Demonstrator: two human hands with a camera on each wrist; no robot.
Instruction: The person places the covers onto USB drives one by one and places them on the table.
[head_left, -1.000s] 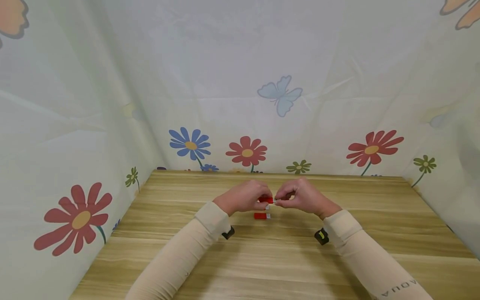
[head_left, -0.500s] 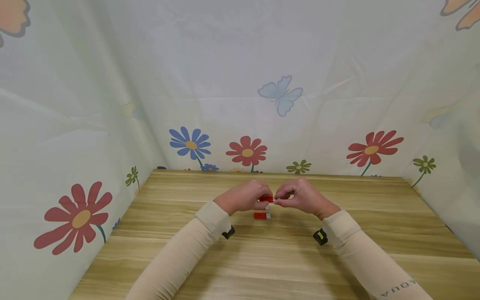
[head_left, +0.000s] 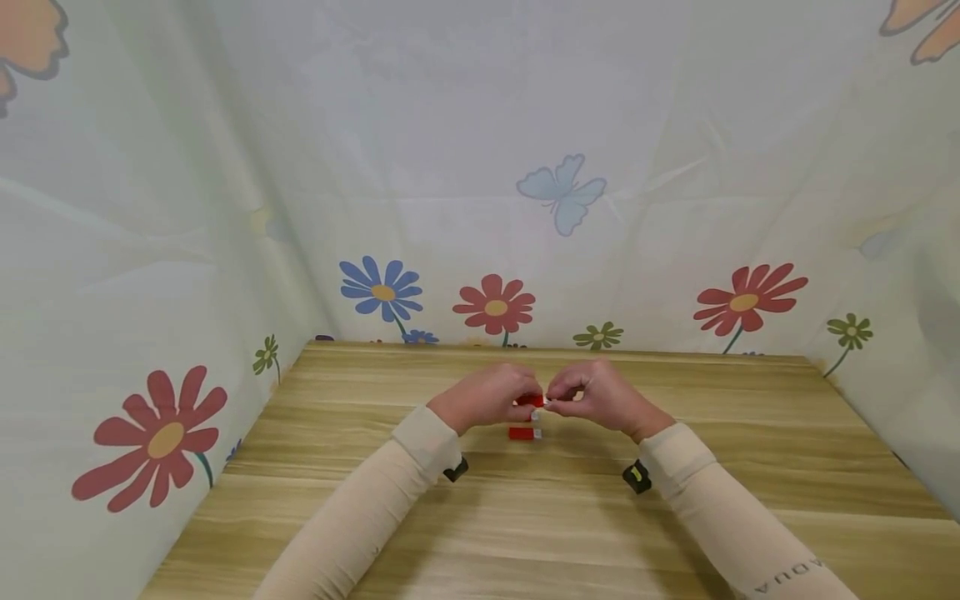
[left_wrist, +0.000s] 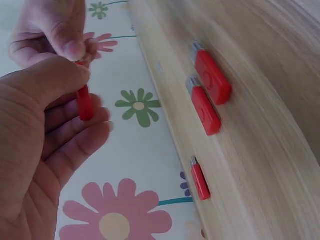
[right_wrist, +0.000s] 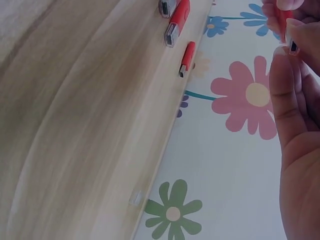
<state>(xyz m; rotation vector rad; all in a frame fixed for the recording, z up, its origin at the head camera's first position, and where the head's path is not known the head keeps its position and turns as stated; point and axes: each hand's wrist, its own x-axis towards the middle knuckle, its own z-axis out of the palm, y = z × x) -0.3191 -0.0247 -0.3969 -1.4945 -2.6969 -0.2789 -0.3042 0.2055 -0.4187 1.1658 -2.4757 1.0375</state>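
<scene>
Pinching a red USB stick (left_wrist: pixel 86 107) between both hands

I have the stick raised above the wooden table (head_left: pixel 525 533), out in front of me and well short of my sleeves. My left hand (head_left: pixel 487 396) grips its red body, thumb pressed along one side and fingers curled behind. My right hand (head_left: pixel 603 398) pinches the other end, where thumb and forefinger meet at the silver plug (right_wrist: pixel 293 48) (it looks wrapped in something clear, though my fingers hide part of it).

Three more sticks lie on the wood, all red with silver ends. In the left wrist view, the upper stick (left_wrist: pixel 213 80) and the middle stick (left_wrist: pixel 205 111) lie just beside each other, pointing the same way. The lower stick (left_wrist: pixel 201 182) sits apart from that pair, nearer the curtain (head_left: pixel 420 167). There is also a small clear piece (right_wrist: pixel 136 196) close to the table edge, too blurred for me to name.

A cream sleeve (head_left: pixel 345 533) covers my left arm and another cream sleeve (head_left: pixel 750 517) my right, with a black device (head_left: pixel 637 477) by the right wrist. Behind everything, the pale curtain carries printed flowers and a blue butterfly (head_left: pixel 564 193).
</scene>
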